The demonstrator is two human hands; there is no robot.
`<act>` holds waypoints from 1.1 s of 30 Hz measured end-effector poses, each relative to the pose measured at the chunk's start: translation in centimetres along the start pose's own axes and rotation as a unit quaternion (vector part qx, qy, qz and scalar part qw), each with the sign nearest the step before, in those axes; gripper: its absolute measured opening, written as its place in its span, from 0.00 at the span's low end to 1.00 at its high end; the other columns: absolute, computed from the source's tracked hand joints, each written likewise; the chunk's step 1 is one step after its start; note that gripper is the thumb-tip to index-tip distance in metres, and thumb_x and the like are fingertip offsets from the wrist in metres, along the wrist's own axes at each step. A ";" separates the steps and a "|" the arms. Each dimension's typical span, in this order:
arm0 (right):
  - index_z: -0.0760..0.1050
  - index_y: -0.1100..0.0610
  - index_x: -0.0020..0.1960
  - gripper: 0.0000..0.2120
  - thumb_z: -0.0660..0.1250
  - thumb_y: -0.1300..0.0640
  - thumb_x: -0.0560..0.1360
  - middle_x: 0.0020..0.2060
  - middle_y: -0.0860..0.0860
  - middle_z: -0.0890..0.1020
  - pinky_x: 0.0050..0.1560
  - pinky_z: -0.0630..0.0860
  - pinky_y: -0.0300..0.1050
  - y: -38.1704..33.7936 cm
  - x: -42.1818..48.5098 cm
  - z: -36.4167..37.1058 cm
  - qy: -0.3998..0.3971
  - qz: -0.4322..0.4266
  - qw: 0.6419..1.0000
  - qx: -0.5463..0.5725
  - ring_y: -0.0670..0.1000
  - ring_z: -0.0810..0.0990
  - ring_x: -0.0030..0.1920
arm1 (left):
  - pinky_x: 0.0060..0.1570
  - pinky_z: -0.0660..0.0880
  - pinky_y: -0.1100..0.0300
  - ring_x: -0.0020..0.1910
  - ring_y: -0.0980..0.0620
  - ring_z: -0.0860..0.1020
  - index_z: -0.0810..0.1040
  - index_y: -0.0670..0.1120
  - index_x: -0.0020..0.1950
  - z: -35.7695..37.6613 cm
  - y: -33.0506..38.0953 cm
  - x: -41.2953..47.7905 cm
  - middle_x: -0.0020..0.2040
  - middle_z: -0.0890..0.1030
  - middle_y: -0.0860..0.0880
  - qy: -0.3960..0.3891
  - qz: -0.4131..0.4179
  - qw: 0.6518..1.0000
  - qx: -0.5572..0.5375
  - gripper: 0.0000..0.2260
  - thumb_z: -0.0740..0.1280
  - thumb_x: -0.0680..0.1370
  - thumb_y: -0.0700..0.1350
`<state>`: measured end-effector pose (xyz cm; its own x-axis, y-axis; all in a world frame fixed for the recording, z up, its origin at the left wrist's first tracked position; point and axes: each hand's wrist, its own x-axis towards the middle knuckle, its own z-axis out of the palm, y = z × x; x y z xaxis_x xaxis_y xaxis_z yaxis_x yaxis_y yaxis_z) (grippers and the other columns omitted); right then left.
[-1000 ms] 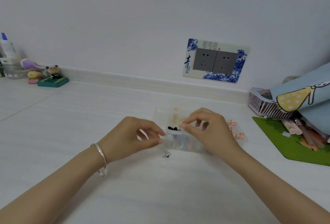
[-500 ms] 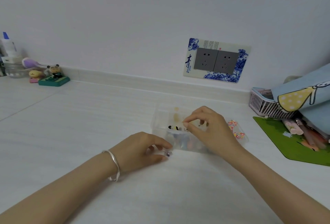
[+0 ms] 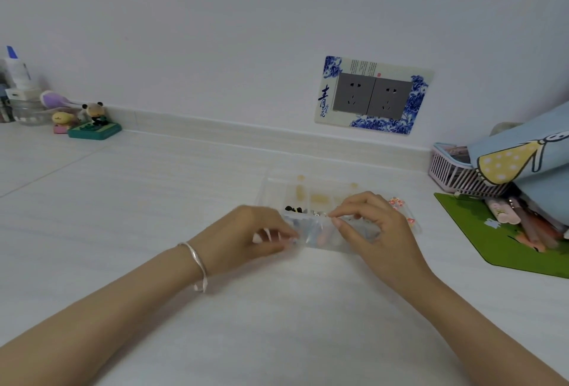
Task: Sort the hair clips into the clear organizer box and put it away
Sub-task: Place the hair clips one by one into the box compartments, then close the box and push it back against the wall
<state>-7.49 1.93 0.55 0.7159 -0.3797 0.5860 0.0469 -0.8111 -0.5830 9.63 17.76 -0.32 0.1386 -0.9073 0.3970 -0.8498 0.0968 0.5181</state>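
The clear organizer box (image 3: 275,187) sits on the white table in front of me, with yellow, blue and pink clips in its compartments. My left hand (image 3: 246,239) is at the box's near left corner, fingertips pinched on a small hair clip that is blurred. My right hand (image 3: 374,228) hovers over the box's near right part. Its thumb and forefinger pinch one end of a black and silver hair clip (image 3: 294,209) lying over a divider. Floral clips (image 3: 397,202) lie by the box's right side.
A green mat (image 3: 480,231) with pink tubes lies at the right, below a pink basket (image 3: 446,170) and a blue cartoon bag (image 3: 523,154). Small figurines (image 3: 92,121) and bottles (image 3: 18,77) stand at the far left. A wall socket (image 3: 372,96) is behind the box.
My left hand dropped to a small dark clip on the table before the box, then rose to the box's near left corner; that clip is gone from the table. My right hand barely moved.
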 end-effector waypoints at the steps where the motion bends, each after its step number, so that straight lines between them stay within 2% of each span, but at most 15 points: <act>1: 0.81 0.49 0.47 0.10 0.71 0.62 0.72 0.43 0.43 0.79 0.49 0.67 0.30 0.2 0.0 0.0 0.000 0.002 1.000 -0.001 0.45 0.74 0.46 | 0.43 0.76 0.66 0.40 0.56 0.80 0.83 0.49 0.49 -0.4 0.4 0.4 0.44 0.83 0.53 0.044 0.002 0.999 -0.026 0.06 0.70 0.73 0.45; 3: 0.79 0.48 0.50 0.10 0.70 0.61 0.72 0.43 0.43 0.79 0.49 0.67 0.31 0.6 0.1 0.0 -0.001 0.010 1.000 -0.005 0.46 0.74 0.45 | 0.44 0.75 0.67 0.41 0.57 0.80 0.84 0.49 0.47 -1.3 1.0 1.6 0.43 0.84 0.53 0.124 -0.011 0.991 -0.047 0.06 0.71 0.72 0.45; 5: 0.78 0.47 0.52 0.11 0.70 0.57 0.72 0.43 0.42 0.79 0.49 0.67 0.32 1.0 0.0 0.1 -0.006 0.016 1.000 -0.011 0.46 0.74 0.45 | 0.45 0.75 0.66 0.42 0.60 0.80 0.84 0.51 0.45 -1.7 0.8 3.0 0.42 0.85 0.56 0.145 -0.037 0.988 -0.020 0.04 0.72 0.71 0.48; 8: 0.78 0.46 0.53 0.11 0.68 0.53 0.70 0.43 0.40 0.79 0.49 0.66 0.31 1.2 -0.1 0.3 -0.009 0.014 1.000 -0.024 0.44 0.73 0.46 | 0.47 0.74 0.62 0.42 0.62 0.80 0.83 0.54 0.43 -1.5 -0.3 4.7 0.40 0.85 0.57 0.100 -0.079 0.991 0.038 0.03 0.72 0.70 0.51; 12: 0.77 0.45 0.53 0.11 0.68 0.53 0.70 0.43 0.40 0.79 0.49 0.66 0.30 1.2 -0.1 0.2 -0.013 0.004 0.999 -0.031 0.43 0.73 0.46 | 0.47 0.73 0.64 0.41 0.62 0.80 0.83 0.53 0.43 -1.3 -0.8 6.0 0.39 0.85 0.56 0.066 -0.103 0.991 0.057 0.03 0.72 0.70 0.49; 15: 0.77 0.46 0.52 0.11 0.68 0.52 0.70 0.45 0.37 0.78 0.50 0.66 0.29 1.1 0.0 0.0 -0.013 -0.004 0.999 -0.037 0.40 0.74 0.47 | 0.51 0.71 0.64 0.44 0.61 0.78 0.82 0.53 0.48 -1.1 -0.9 6.2 0.43 0.84 0.57 0.083 -0.101 0.988 0.083 0.06 0.70 0.72 0.51; 18: 0.75 0.46 0.57 0.15 0.69 0.50 0.71 0.53 0.34 0.74 0.60 0.65 0.37 1.5 0.9 -1.2 0.041 0.004 0.996 -0.074 0.38 0.72 0.55 | 0.60 0.68 0.59 0.56 0.58 0.74 0.78 0.54 0.56 -0.8 -1.3 6.0 0.54 0.81 0.57 0.127 -0.108 0.982 0.089 0.16 0.67 0.71 0.59; 21: 0.69 0.49 0.66 0.23 0.68 0.49 0.73 0.67 0.42 0.67 0.68 0.58 0.40 3.1 2.0 -3.3 0.051 0.104 0.991 -0.072 0.42 0.64 0.68 | 0.68 0.61 0.58 0.70 0.54 0.64 0.70 0.51 0.67 -0.5 -1.6 5.9 0.69 0.70 0.53 0.141 -0.154 0.977 0.034 0.26 0.64 0.72 0.62; 23: 0.65 0.49 0.70 0.25 0.66 0.49 0.74 0.72 0.46 0.63 0.71 0.58 0.44 4.5 2.3 -4.6 0.041 0.194 0.979 -0.037 0.45 0.60 0.72 | 0.71 0.55 0.57 0.73 0.53 0.58 0.63 0.49 0.72 -0.1 -1.7 6.0 0.74 0.62 0.51 0.138 -0.198 0.970 -0.010 0.30 0.61 0.74 0.61; 26: 0.64 0.51 0.71 0.25 0.63 0.48 0.76 0.71 0.49 0.67 0.69 0.62 0.48 6.0 2.5 -5.8 0.034 0.323 0.942 0.083 0.49 0.66 0.70 | 0.71 0.55 0.56 0.74 0.51 0.57 0.53 0.46 0.75 0.3 -1.8 6.4 0.76 0.57 0.49 0.127 -0.280 0.944 -0.119 0.35 0.59 0.74 0.62; 28: 0.65 0.54 0.70 0.27 0.64 0.45 0.75 0.65 0.51 0.73 0.67 0.65 0.48 6.6 2.7 -5.7 0.009 0.373 0.911 0.175 0.49 0.73 0.62 | 0.69 0.56 0.56 0.74 0.49 0.58 0.52 0.44 0.75 0.3 -2.2 6.8 0.76 0.58 0.46 0.110 -0.330 0.924 -0.158 0.38 0.60 0.73 0.64; 30: 0.66 0.56 0.70 0.35 0.68 0.40 0.69 0.59 0.53 0.77 0.61 0.70 0.47 6.8 2.9 -5.2 -0.009 0.393 0.893 0.218 0.48 0.76 0.55 | 0.68 0.57 0.55 0.73 0.46 0.60 0.55 0.40 0.74 0.2 -2.3 7.1 0.74 0.61 0.43 0.101 -0.349 0.917 -0.162 0.40 0.62 0.72 0.65; 32: 0.66 0.57 0.70 0.46 0.74 0.35 0.59 0.62 0.55 0.77 0.59 0.72 0.48 7.2 2.9 -4.6 -0.007 0.397 0.889 0.228 0.52 0.77 0.57 | 0.68 0.57 0.55 0.73 0.47 0.60 0.56 0.39 0.73 0.2 -2.3 7.2 0.74 0.61 0.43 0.106 -0.345 0.917 -0.168 0.40 0.63 0.72 0.63; 33: 0.65 0.57 0.70 0.49 0.75 0.35 0.57 0.64 0.56 0.76 0.59 0.73 0.48 7.6 2.9 -4.5 0.000 0.396 0.887 0.237 0.53 0.78 0.59 | 0.68 0.57 0.57 0.73 0.48 0.60 0.55 0.40 0.74 0.3 -2.2 7.2 0.75 0.60 0.45 0.110 -0.341 0.916 -0.177 0.40 0.64 0.72 0.62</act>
<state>-8.15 -7.29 0.37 0.6547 -0.7474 -0.1129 -0.1830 -0.0118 -0.9830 12.39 10.87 1.21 0.7089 -0.7052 0.0119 -0.3135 -0.3000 0.9010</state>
